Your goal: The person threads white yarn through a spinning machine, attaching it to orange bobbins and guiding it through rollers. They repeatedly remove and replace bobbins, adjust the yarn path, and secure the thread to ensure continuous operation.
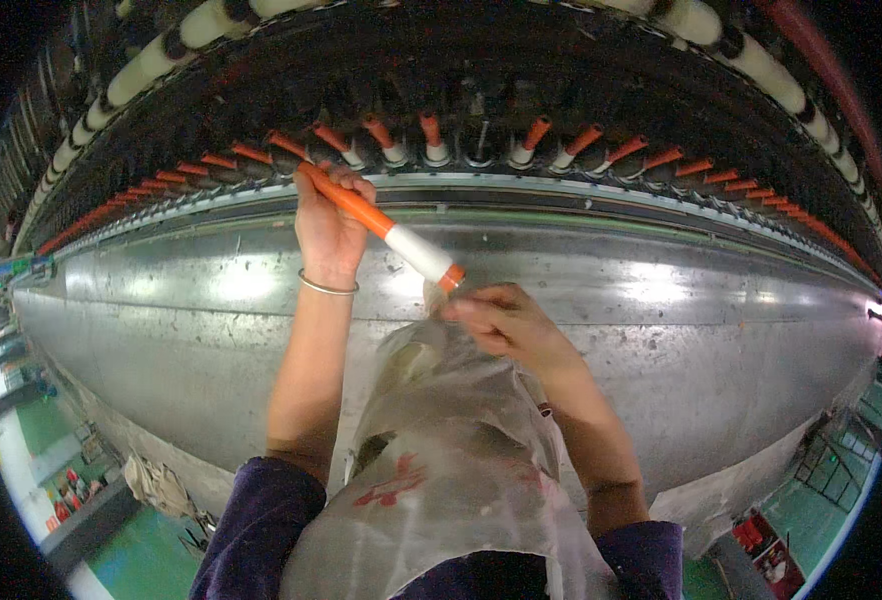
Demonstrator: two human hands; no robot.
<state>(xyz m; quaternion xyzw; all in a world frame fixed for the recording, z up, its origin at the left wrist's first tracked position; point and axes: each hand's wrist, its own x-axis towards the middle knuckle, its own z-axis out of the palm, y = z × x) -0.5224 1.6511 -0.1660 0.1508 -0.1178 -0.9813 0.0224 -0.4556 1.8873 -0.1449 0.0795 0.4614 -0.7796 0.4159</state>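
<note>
My left hand (333,222) grips a spinning bobbin (364,213), an orange tube with white yarn wound around its lower part. It slants down to the right, its lower end close to my right hand (501,322). The right fingers are curled closed and slightly blurred. Whatever they may pinch beside the tube end cannot be made out. Beyond both hands runs a row of orange-topped bobbins (430,130) on spindles, several with white yarn low down. One bare spindle (479,142) stands among them, near the middle of the row.
A wide grey metal panel (601,350) spans the machine behind my forearms. Below the hands a translucent whitish apron (431,460) bulges forward. Pale rollers (696,22) arch overhead. Cloth (156,485) hangs at lower left, and a red container (766,555) sits at lower right.
</note>
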